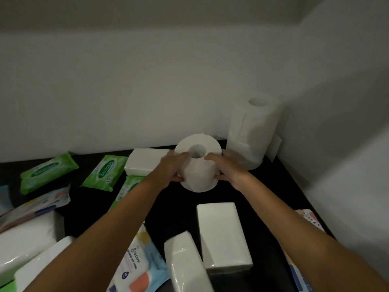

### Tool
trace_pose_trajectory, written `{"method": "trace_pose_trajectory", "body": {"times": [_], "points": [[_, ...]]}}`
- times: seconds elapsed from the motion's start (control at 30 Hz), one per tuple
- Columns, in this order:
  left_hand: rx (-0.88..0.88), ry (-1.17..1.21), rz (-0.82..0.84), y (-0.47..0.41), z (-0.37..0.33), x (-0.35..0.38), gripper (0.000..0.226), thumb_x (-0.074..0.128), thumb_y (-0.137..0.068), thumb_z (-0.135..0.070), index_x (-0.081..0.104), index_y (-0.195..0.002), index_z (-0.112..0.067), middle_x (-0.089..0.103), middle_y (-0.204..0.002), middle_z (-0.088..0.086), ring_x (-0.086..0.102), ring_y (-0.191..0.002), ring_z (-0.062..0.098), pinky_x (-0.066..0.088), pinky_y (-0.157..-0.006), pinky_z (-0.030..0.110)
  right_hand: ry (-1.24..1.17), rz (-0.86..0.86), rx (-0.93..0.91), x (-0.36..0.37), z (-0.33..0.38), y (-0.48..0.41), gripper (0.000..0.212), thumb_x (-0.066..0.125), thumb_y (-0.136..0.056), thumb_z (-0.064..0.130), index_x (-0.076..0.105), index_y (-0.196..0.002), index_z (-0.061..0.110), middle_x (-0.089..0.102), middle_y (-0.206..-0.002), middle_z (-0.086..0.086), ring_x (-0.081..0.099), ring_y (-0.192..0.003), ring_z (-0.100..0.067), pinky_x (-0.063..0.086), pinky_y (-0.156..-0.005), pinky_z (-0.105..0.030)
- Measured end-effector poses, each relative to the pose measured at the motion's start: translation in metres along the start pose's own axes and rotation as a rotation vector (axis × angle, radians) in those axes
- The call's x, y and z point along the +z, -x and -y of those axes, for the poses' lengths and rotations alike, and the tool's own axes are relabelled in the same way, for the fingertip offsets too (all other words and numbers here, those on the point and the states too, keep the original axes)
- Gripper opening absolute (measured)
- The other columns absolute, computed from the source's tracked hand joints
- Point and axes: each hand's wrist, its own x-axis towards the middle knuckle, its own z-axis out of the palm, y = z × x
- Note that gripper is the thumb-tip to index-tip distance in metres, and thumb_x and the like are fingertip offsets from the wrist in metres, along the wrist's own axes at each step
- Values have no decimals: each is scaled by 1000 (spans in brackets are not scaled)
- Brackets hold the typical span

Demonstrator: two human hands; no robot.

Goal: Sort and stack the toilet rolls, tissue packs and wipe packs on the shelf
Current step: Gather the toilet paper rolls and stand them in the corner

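On the dark shelf, hemmed by white walls, the biggest thing is a tall white roll stack standing upright in the back right corner. White tissue packs come next: two lie side by side at the front, one lies flat near the back wall, and more are heaped at the left front edge. A blue wipe pack lies under the person's left forearm. Three green wipe packs are scattered on the left, one partly hidden by that arm. Mid-shelf, just left of the corner stack, a toilet roll stands upright with its core facing up. The left hand and right hand grip it from opposite sides, fingers curled round its wall. Whether its base rests on the shelf I cannot tell.
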Motion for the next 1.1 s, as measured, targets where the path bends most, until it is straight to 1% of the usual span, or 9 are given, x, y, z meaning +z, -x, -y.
{"method": "trace_pose_trajectory", "body": {"times": [0.1, 0.17, 0.27, 0.4, 0.57, 0.73, 0.87, 1.0, 1.1], "points": [[-7, 61, 25, -17, 2, -7, 49, 54, -92, -26, 41, -137, -14, 46, -139, 13, 48, -119, 30, 54, -73, 42, 31, 3, -38, 3, 0, -17, 55, 55, -87, 13, 38, -139, 16, 51, -126, -5, 47, -111, -20, 44, -94, -37], [-5, 84, 31, -23, -1, -2, 47, 51, -93, -22, 40, -138, -15, 45, -140, 12, 47, -123, 30, 54, -73, 39, 42, -39, -40, 3, -2, -25, 62, 58, -83, 19, 34, -141, 19, 50, -132, -5, 48, -119, -23, 43, -103, -42], [-17, 92, -2, -30, -8, 9, 50, 49, -94, -20, 36, -142, -16, 44, -141, 10, 44, -126, 31, 51, -84, 43, 16, -118, -79, 2, -8, -37, 64, 63, -79, 20, 39, -138, 15, 52, -135, -9, 50, -122, -27, 43, -104, -47], [5, 94, -28, -38, -9, 19, 52, 51, -94, -22, 36, -143, -16, 43, -142, 9, 46, -125, 31, 50, -91, 44, -52, -257, -132, 6, -13, -41, 58, 63, -83, 13, 41, -136, 5, 54, -134, -11, 53, -120, -26, 45, -95, -32], [32, 18, -85, -36, -11, 31, 55, 48, -95, -25, 29, -145, -15, 39, -145, 11, 42, -128, 34, 46, -99, 48, -28, -371, -218, 7, -17, -44, 50, 58, -88, 9, 42, -135, 1, 52, -135, -13, 51, -124, -25, 39, -94, -24], [-19, 79, -35, -24, -14, 28, 55, 42, -97, -32, 23, -148, -21, 31, -151, 6, 36, -134, 31, 39, -102, 44, 81, -345, -176, 0, -14, -36, 49, 54, -89, 19, 46, -134, 1, 53, -135, -15, 50, -124, -28, 40, -99, -32], [4, -3, -19, -6, -11, 12, 55, 40, -98, -32, 23, -148, -20, 34, -150, 4, 38, -134, 26, 35, -100, 31, 213, -366, -160, -1, 0, -19, 55, 52, -90, 26, 38, -138, 1, 42, -142, -17, 45, -127, -30, 38, -95, -31], [66, -100, -36, 23, -10, -10, 50, 43, -96, -31, 31, -144, -25, 41, -145, 5, 44, -128, 25, 37, -105, 38, 290, -385, -260, 18, 30, 4, 55, 51, -92, 27, 32, -141, 9, 31, -147, -14, 42, -129, -29, 33, -88, -25], [136, -193, -108, 49, -18, -35, 43, 45, -95, -30, 40, -138, -25, 48, -140, 6, 51, -121, 24, 39, -104, 36, 302, -298, -296, 56, 54, 29, 52, 48, -94, 31, 33, -140, 13, 31, -147, -9, 42, -128, -26, 34, -87, -25]]}}
